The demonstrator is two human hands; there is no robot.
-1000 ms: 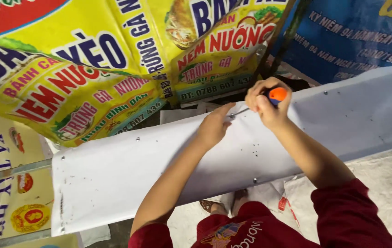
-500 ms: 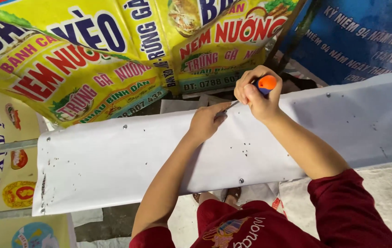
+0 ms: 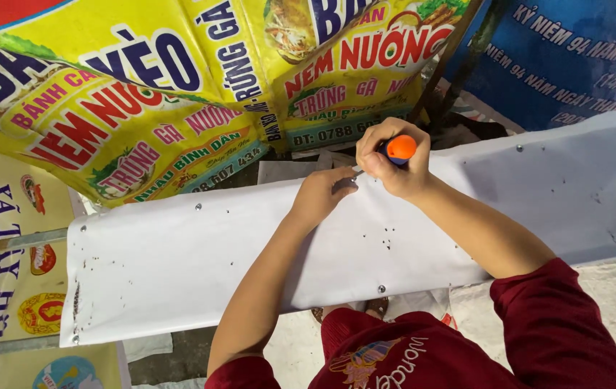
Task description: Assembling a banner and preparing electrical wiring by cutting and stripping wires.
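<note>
Orange-handled screwdriver (image 3: 399,149) clamped in my right hand (image 3: 393,169); left hand (image 3: 322,198) pinches closed at tip on white sheet (image 3: 178,266). Keep shaft straight, press firm.

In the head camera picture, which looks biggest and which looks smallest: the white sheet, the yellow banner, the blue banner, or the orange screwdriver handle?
1. White sheet and yellow banner: both look huge, too alike to rank; edges cut off.
2. Blue banner, partly out of view.
3. Orange screwdriver handle, smallest, gripped in the right hand; the left hand rests beside it.
</note>
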